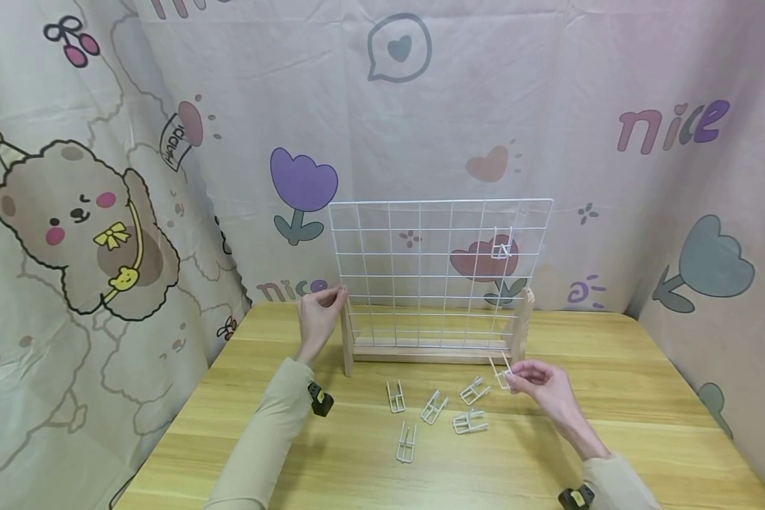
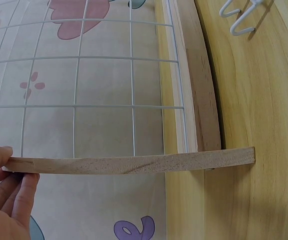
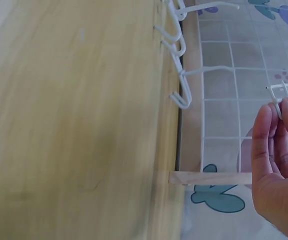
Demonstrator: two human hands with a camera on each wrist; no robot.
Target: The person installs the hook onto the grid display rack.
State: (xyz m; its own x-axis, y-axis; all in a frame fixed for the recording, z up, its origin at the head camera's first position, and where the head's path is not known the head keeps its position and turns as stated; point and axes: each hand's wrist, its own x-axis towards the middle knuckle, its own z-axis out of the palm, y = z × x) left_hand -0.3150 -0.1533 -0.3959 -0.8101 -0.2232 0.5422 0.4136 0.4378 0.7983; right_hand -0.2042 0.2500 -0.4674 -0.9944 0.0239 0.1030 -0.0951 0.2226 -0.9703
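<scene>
A white wire grid panel (image 1: 436, 273) stands in a wooden base (image 1: 421, 352) with an upright at each side. My left hand (image 1: 319, 315) pinches the top of the left upright (image 2: 128, 165) between thumb and fingers. Off the base's front right, my right hand (image 1: 545, 388) pinches a white wire hook (image 1: 502, 375) by one end; in the right wrist view the fingers cover part of this hook (image 3: 279, 95). Another white hook (image 1: 501, 250) hangs on the grid's upper right. Several loose white hooks (image 1: 433, 407) lie on the table in front of the base.
The wooden table (image 1: 229, 439) reaches back to a printed curtain (image 1: 395, 127), which also hangs along both sides. A loose hook (image 1: 406, 444) lies nearest the front, between the two forearms. Black cameras (image 1: 320, 399) are strapped to the wrists.
</scene>
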